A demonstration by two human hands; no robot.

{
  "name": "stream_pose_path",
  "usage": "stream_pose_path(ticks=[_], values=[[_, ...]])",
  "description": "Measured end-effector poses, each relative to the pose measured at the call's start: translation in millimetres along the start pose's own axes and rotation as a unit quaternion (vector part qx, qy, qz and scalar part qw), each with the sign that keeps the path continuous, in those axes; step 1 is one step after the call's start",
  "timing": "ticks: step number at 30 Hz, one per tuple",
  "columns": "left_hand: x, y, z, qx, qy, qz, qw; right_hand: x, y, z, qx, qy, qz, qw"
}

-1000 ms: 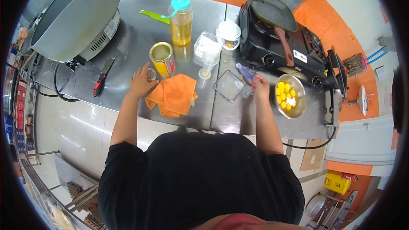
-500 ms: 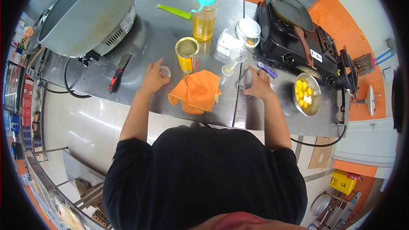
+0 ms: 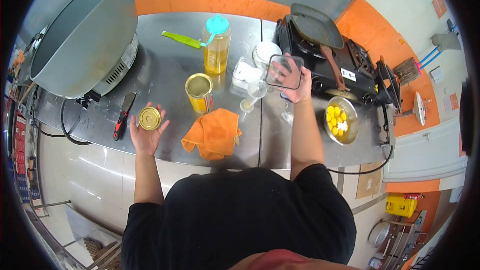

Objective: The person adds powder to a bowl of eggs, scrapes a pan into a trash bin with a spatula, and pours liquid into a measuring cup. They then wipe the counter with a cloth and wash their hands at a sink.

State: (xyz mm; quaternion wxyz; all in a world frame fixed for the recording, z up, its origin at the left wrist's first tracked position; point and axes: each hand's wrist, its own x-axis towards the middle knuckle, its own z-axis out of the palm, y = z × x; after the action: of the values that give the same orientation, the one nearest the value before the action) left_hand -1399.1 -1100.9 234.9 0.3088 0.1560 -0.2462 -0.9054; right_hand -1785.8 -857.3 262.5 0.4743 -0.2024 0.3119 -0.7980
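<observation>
A gold round lid (image 3: 150, 118) is held by my left hand (image 3: 146, 137), its fingers up around the edge. My right hand (image 3: 298, 86) is raised and holds a clear square container (image 3: 284, 71) with a dark rim; the fingers show through it. Between the hands an orange cloth (image 3: 214, 134) lies crumpled on the steel table, with an open yellow can (image 3: 200, 92) just behind it. A small clear cup (image 3: 257, 89), a white tub (image 3: 247, 72) and a round white-lidded container (image 3: 267, 52) stand left of my right hand.
A steel bowl with several egg yolks (image 3: 351, 137) is at the right, before the black stove (image 3: 320, 60) and its pan (image 3: 316, 26). Further left are an oil bottle (image 3: 216, 52), a green-handled tool (image 3: 181, 39), a red-handled scraper (image 3: 123, 116) and a large grey pot (image 3: 85, 40).
Both hands have lifted off the table. My left hand has turned up, showing the gold lid, and my right hand has raised the clear container. The view has shifted.
</observation>
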Motion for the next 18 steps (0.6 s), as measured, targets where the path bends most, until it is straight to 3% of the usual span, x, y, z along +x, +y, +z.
stream_pose_path(ticks=[6,8,10,12,13,14,15,16,18], values=[[-8.9,4.1,-2.9,0.003,0.023,-0.001,1.0,14.7,27.3,-11.7,0.128,-0.051,-0.102,0.985],[-10.8,3.9,-5.2,0.014,0.031,0.004,0.999,25.3,31.3,-26.3,-0.054,0.126,-0.126,0.983],[-11.7,4.3,-6.3,0.029,0.039,0.004,0.999,27.2,25.4,-12.0,0.023,0.161,-0.107,0.981],[-10.8,1.3,-4.3,0.045,0.053,-0.003,0.998,30.9,18.3,4.7,-0.034,0.248,-0.185,0.95],[-10.6,-0.5,-0.1,0.044,0.055,0.0,0.997,34.9,15.4,28.2,-0.119,0.277,-0.204,0.931],[-10.9,-2.6,6.7,0.079,0.093,0.004,0.993,37.9,13.5,49.5,-0.118,0.276,-0.202,0.932],[-11.1,-5.7,14.0,0.113,0.13,0.006,0.985,39.8,12.6,68.0,-0.453,0.213,-0.182,0.847],[-11.6,-10.1,20.5,0.115,0.133,0.003,0.984,42.7,15.4,76.6,-0.731,0.124,-0.137,0.657],[-14.2,-23.5,36.2,0.327,0.033,0.049,0.943,68.9,37.1,47.1,-0.867,-0.077,-0.247,0.426]])
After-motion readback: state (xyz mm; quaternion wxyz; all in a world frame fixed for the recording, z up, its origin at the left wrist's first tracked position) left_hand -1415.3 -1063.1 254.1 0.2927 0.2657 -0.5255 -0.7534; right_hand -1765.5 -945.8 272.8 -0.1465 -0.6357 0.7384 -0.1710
